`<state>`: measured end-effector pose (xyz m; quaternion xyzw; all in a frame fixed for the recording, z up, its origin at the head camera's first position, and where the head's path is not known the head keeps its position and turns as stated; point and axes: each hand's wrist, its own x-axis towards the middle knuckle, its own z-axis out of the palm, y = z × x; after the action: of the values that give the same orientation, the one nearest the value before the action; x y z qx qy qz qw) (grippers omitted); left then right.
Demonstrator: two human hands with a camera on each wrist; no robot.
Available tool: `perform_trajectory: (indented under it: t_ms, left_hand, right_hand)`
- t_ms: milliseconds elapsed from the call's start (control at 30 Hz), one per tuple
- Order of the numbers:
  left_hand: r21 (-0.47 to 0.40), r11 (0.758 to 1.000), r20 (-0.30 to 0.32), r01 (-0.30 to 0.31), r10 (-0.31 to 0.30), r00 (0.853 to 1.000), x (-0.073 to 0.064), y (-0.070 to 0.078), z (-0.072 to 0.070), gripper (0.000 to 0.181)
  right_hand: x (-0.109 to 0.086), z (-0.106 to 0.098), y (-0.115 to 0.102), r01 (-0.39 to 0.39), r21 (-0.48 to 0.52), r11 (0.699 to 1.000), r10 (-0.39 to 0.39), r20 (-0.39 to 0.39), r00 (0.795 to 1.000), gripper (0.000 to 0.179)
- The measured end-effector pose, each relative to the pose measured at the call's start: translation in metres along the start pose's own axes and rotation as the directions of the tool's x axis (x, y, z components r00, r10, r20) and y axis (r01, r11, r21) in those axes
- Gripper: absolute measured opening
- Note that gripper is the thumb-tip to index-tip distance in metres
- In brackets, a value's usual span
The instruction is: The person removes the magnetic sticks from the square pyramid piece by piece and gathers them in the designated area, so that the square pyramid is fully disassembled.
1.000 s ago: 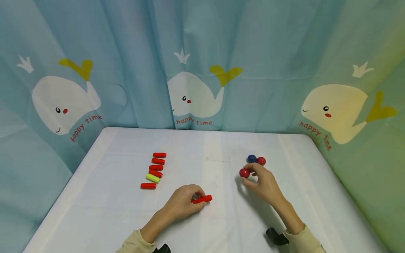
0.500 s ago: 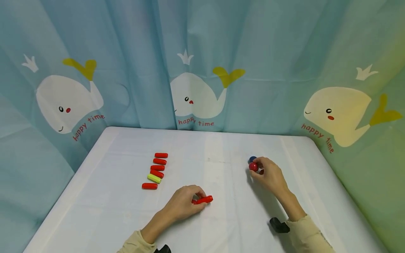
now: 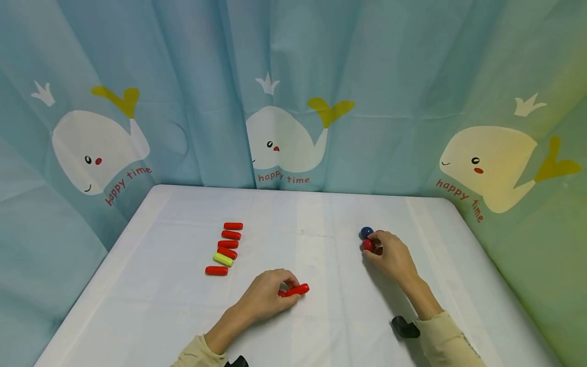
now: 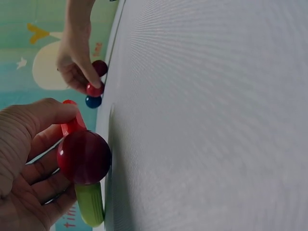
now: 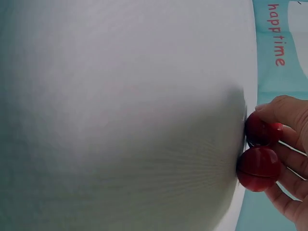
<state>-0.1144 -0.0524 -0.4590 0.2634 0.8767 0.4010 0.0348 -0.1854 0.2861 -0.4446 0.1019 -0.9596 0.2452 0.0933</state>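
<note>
My left hand (image 3: 266,294) pinches a small red stick (image 3: 300,289) low over the table. In the left wrist view a dark red ball (image 4: 84,157) sits against that stick, with a lime-green stick (image 4: 90,206) on its other side; in the head view the hand mostly hides these two. At the table's right, my right hand (image 3: 392,257) grips a red ball (image 3: 368,245) between thumb and fingers, right beside a blue ball (image 3: 366,233). A second red ball (image 5: 258,168) lies close to the held one, mostly covered by the hand in the head view.
On the left of the white table (image 3: 183,316), several red sticks (image 3: 228,244) and one lime stick (image 3: 223,259) lie in a loose column. A blue curtain (image 3: 202,92) with whale prints hangs round the table's far edge and sides.
My right hand has carried its red ball rightward and slightly away, down beside the blue ball and the other red ball. The left hand stays in place with its red stick.
</note>
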Motion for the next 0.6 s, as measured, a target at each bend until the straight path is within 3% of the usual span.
perform_trajectory:
  t_ms: [200,367,600]
  left_hand:
    - [-0.001,1.0,-0.016,-0.023,0.023,1.0,0.002,0.003,0.002,0.017]
    - [-0.006,0.999,-0.024,-0.049,0.048,0.999,0.004,0.005,0.004,0.028]
    - [-0.03,0.998,-0.007,-0.05,0.05,0.999,0.01,0.008,0.008,0.039]
  right_hand:
    - [-0.004,-0.004,-0.004,0.004,0.0,1.0,-0.004,-0.036,0.999,0.036]
    - [-0.014,-0.006,-0.015,0.068,-0.001,0.998,-0.067,-0.108,0.992,0.031]
    - [-0.031,0.002,-0.037,0.255,-0.022,0.967,-0.254,-0.223,0.941,0.036]
